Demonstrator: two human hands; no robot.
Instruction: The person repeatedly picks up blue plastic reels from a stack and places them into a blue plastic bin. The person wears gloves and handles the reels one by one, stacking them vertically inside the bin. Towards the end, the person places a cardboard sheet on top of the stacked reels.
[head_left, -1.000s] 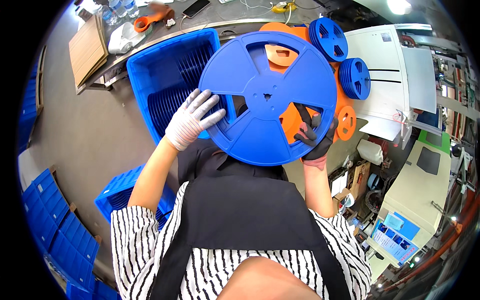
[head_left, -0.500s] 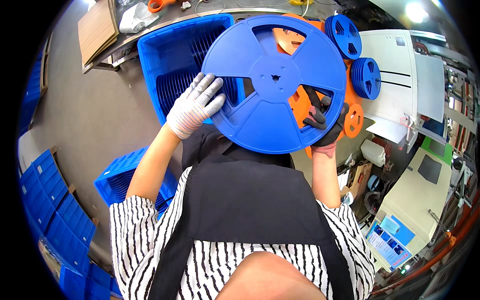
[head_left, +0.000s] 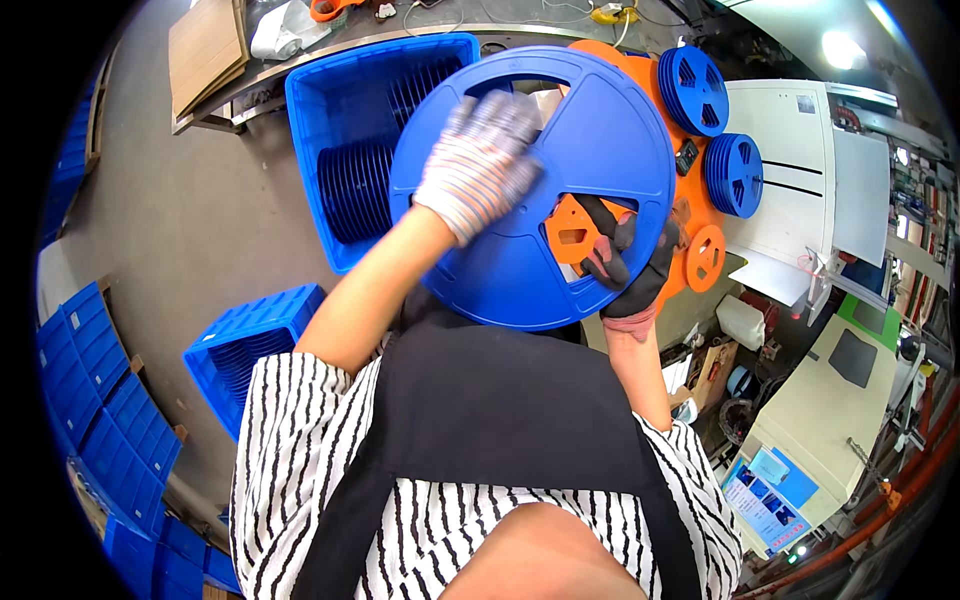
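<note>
A large blue plastic reel (head_left: pixel 610 130) with cut-out windows is held up in front of my chest. My right hand (head_left: pixel 640 270), in a dark glove, grips its lower right rim, with fingers curled through a window. Across the reel's face lies my left hand (head_left: pixel 480 165) in a pale striped glove. Its fingers are stretched out, slightly blurred, and they cover the hub. Behind the reel and to its right, orange equipment (head_left: pixel 650 80) shows partly.
A blue crate (head_left: pixel 305 130) with rows of blue reels stands left of the held reel; a second blue crate (head_left: pixel 255 315) sits lower left. Two stacks of blue reels (head_left: pixel 693 90) are at the right, near a white cabinet (head_left: pixel 785 130). A workbench (head_left: pixel 340 40) crosses the back.
My left hand has moved from the reel's left edge onto its middle, towards the right and up. The reel has shifted slightly left and down, and its windows appear turned.
</note>
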